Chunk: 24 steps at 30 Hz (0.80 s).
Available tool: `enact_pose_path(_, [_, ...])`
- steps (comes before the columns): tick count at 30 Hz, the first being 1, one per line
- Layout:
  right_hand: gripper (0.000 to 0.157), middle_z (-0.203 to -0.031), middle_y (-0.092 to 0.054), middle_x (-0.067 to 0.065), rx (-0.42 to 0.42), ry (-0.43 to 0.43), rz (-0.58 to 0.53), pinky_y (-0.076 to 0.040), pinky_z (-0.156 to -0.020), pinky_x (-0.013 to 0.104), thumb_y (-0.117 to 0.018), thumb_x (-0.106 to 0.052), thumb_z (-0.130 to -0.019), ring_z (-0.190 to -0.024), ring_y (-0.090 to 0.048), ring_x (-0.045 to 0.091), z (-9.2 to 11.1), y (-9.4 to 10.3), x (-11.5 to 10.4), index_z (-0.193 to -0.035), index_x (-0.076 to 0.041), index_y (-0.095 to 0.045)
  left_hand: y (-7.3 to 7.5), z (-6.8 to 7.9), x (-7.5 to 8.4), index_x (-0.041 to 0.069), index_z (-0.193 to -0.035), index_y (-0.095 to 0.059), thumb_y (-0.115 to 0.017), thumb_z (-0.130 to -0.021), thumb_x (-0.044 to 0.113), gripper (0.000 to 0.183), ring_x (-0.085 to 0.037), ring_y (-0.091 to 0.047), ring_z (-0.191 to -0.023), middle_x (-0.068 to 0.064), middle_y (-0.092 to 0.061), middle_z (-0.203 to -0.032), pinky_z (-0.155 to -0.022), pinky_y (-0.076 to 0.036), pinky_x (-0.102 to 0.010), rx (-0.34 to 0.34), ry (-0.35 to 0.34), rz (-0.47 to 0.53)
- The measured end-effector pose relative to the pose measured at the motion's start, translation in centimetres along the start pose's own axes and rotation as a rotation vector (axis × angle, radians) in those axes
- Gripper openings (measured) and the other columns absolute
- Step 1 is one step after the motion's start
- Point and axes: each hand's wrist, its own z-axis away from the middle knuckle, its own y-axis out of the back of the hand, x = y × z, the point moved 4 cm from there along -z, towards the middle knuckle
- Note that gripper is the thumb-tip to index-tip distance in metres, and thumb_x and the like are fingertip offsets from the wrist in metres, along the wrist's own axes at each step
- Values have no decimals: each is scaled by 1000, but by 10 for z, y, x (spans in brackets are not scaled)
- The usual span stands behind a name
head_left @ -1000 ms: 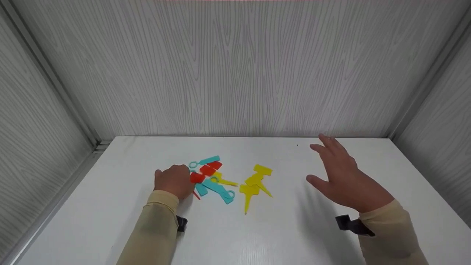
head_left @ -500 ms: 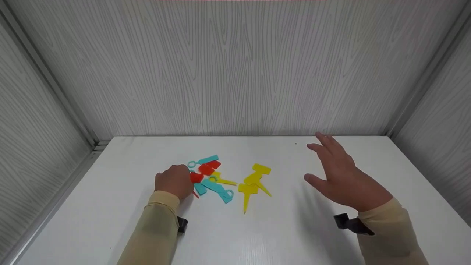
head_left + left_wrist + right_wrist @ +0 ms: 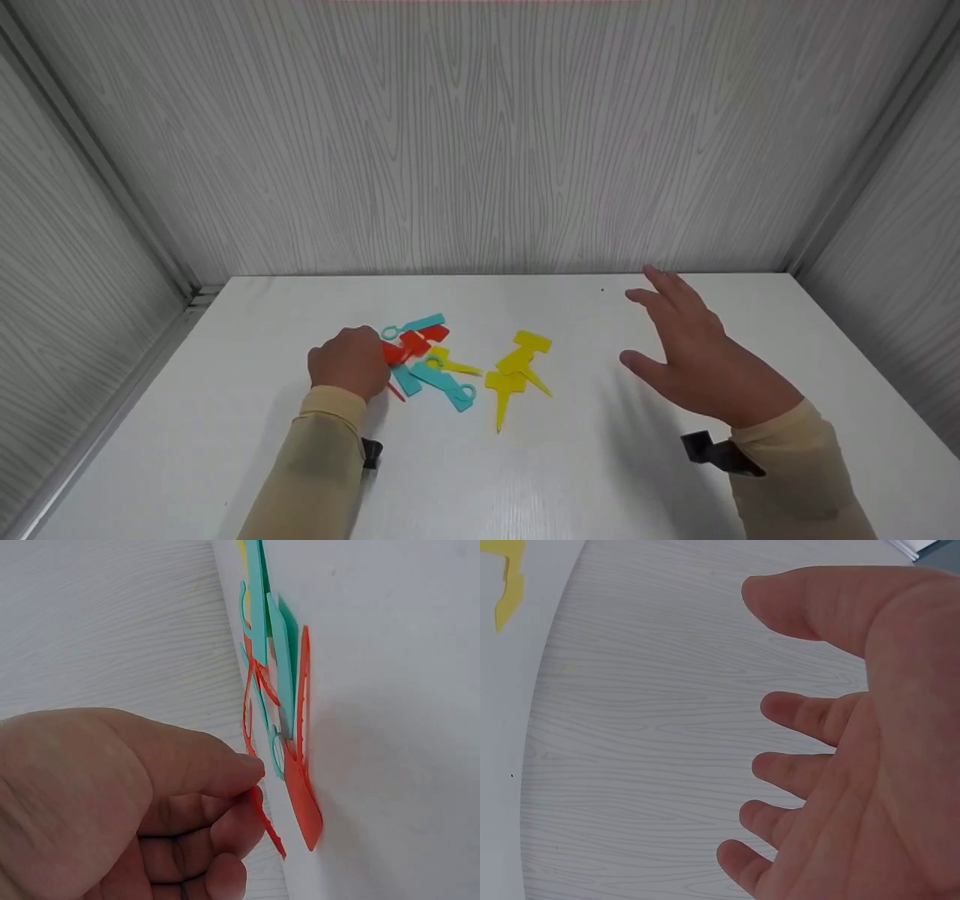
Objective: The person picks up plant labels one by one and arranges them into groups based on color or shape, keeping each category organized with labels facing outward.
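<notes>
My left hand (image 3: 349, 364) is at the left edge of a loose pile of flat plastic plant labels. In the left wrist view its thumb and forefinger pinch a thin red plant label (image 3: 268, 825), just off the white surface. Another red label (image 3: 303, 799) lies beneath, partly under a teal label (image 3: 283, 664). In the head view, more red labels (image 3: 415, 343) and teal ringed labels (image 3: 442, 379) overlap beside the hand, which covers part of them. My right hand (image 3: 690, 352) is held above the table at the right, fingers spread, with nothing in it.
Three overlapping yellow T-shaped labels (image 3: 506, 381) lie right of the mixed pile, between the hands. Another yellow label (image 3: 457, 367) lies within the pile. The white table (image 3: 570, 465) ends at a grey wood-grain wall (image 3: 480, 135), with side walls left and right.
My left hand has risen and shifted slightly left, with the pinched red label in it. A red label in the pile has turned a little. The right hand stays nearly still.
</notes>
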Motion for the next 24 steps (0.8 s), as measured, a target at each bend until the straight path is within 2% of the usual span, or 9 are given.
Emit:
enact_pose_path(10, [66, -180, -19, 23, 11, 15, -6, -20, -123, 80, -75, -20, -106, -166, -12, 52, 1, 4, 0, -160, 1, -43, 9, 6, 6, -3, -121, -76, -97, -85, 18, 47, -45, -77, -92, -21, -80, -98, -98, -54, -69, 109, 20, -56])
enact_pose_path(17, [69, -181, -17, 24, -8, -15, 2, -19, -122, 82, -75, -21, -106, -166, -13, 50, 1, 5, -1, -162, 0, -42, 23, 14, 10, -4, -125, -76, -99, -82, 20, 54, -46, -77, -95, -22, -81, -100, -100, -53, -70, 128, 40, -49])
enact_pose_path(24, [68, -181, -17, 23, -16, -14, -15, -19, -123, 80, -74, -21, -106, -166, -13, 49, 3, 3, -3, -162, 0, -42, 34, 34, 1, -8, -124, -75, -97, -83, 16, 53, -48, -76, -94, -24, -80, -98, -94, -56, -70, 128, 36, -17])
